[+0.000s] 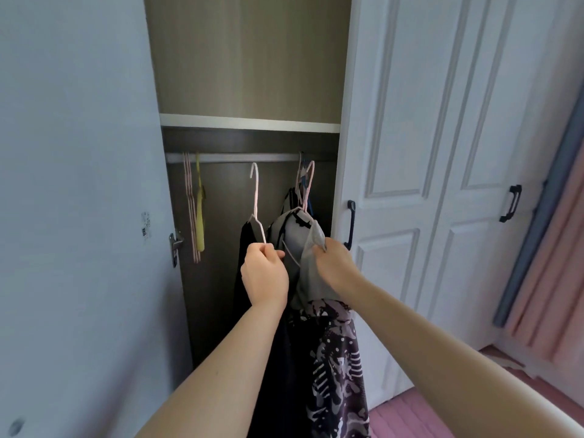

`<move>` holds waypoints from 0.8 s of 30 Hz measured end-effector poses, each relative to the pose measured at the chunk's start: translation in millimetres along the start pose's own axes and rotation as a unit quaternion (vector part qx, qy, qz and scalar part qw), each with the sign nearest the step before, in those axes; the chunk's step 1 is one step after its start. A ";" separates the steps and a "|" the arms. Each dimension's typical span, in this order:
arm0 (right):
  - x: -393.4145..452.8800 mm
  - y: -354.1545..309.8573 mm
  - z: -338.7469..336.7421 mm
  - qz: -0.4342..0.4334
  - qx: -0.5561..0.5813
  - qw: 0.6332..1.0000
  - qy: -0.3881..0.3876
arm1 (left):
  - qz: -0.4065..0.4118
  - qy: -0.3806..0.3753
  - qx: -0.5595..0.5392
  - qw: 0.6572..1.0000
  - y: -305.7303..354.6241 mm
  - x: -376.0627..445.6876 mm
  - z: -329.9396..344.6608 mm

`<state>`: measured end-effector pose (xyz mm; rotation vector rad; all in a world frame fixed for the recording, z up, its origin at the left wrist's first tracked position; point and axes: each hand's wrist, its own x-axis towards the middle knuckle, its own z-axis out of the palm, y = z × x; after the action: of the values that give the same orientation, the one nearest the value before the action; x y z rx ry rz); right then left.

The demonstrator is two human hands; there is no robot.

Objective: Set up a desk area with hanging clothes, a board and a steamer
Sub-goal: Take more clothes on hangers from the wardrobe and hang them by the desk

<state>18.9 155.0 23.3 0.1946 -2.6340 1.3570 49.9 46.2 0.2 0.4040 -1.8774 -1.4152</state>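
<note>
1. White walls and white wardrobe doors (426,121) are filling most of the view, and one tall wardrobe (249,58) is standing open in the middle.
2. Pink curtains (550,263) are hanging at the far right, above a pink floor (410,415).
3. Inside the wardrobe, a white shelf (249,123) is sitting above a silver rail (234,158).
4. A black garment (245,279) is hanging from a pale pink hanger (256,197), and its hook is sitting just below the rail, not on it.
5. A grey garment (308,267) is hanging beside it on a second pink hanger (308,188), with its hook also near the rail.
6. A dark patterned garment (335,368) with white marks is hanging down below the grey one, between the two arms.
7. The left hand (264,275) is curling its fingers around the lower wire of the pale pink hanger and holding it up.
8. The right hand (335,263) is pinching the edge of the grey garment with bent fingers.
9. Some bare pink hangers (191,210) and a yellow hanger (199,216) are hanging at the left end of the rail, well apart from the hands.
10. More hangers (302,178) are bunching at the right end of the rail, too tangled to count.
11. Black handles (350,226) are sitting on the closed doors.
</note>
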 end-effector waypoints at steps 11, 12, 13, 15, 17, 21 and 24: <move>-122.8 -13.3 -61.9 -0.007 0.026 1.000 -0.004 | -0.061 -0.160 -0.188 0.967 43.9 -98.7 -68.4; -133.4 -14.5 -64.9 -0.003 0.028 1.000 -0.002 | -0.080 -0.174 -0.204 0.960 46.9 -104.7 -76.8; -144.0 -15.5 -67.6 0.001 0.029 1.000 0.000 | -0.097 -0.187 -0.218 0.953 49.3 -110.2 -85.1; -164.4 -16.7 -72.3 0.010 0.030 0.999 0.002 | -0.128 -0.221 -0.239 0.937 52.5 -121.7 -101.6; -183.7 -16.9 -75.4 0.021 0.039 0.999 0.002 | -0.153 -0.256 -0.258 0.919 55.5 -133.6 -116.9; -224.2 -15.5 -78.0 0.028 0.043 0.999 0.007 | -0.176 -0.302 -0.264 0.899 57.8 -157.6 -139.8; -255.9 -16.7 -79.3 0.033 0.035 0.999 -0.005 | -0.181 -0.316 -0.269 0.891 57.7 -174.9 -152.0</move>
<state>279.4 219.6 27.6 0.1235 -2.6248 1.4739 287.1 72.5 7.5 -0.0027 -1.8126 -2.4671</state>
